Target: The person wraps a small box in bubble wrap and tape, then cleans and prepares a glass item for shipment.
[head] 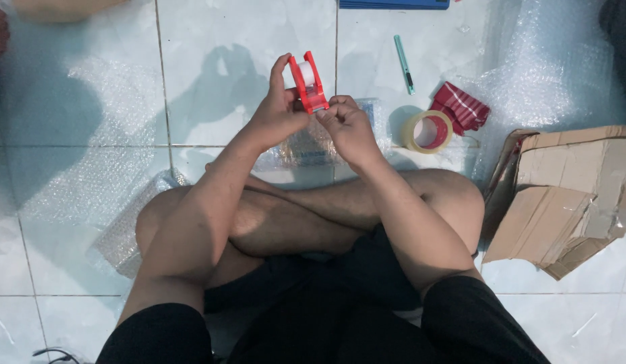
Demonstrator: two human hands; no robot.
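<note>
Sitting cross-legged on pale floor tiles (245,40), head view. Left hand (278,111) grips a red tape dispenser (307,82) upright above a bubble-wrapped packet (306,145), fingers curled round its side. Right hand (347,125) pinches at the dispenser's lower edge, fingertips narrow. Tape roll (427,131), green cutter (404,64), red folded cloth (461,106) lie right; torn cardboard (569,195) further right.

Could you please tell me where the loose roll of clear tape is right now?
In the head view, the roll of clear tape lies on the tiled floor right of the right hand, beside the red striped packet, below the green cutter.
</note>
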